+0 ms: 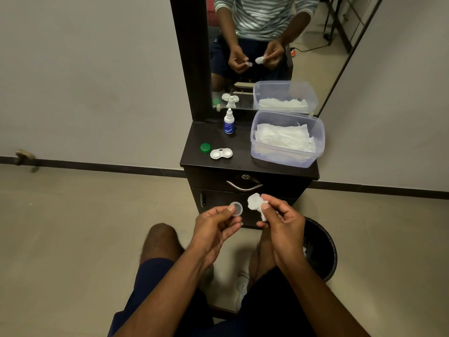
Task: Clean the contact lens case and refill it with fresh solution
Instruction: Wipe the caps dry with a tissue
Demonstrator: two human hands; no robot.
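**Cap wiping under way, refill not yet begun**

Nearest, the left hand (216, 224) is pinching a clear cap (236, 208) while the right hand (281, 222) is gripping a wadded tissue (255, 201), apart, in open air above the bin (323, 251). Farther, the lens case (221, 153) is lying open mid-desk (243, 142), green cap (205, 147) beside, solution bottle (229, 122) behind; tissue tub (288, 139) is crowding the right edge.

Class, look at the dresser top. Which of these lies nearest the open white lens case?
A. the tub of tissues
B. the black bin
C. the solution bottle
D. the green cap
D: the green cap lies just beside the open lens case, to its left as the camera sees it, while the solution bottle stands further back by the mirror and the tub of tissues sits off to the other side.
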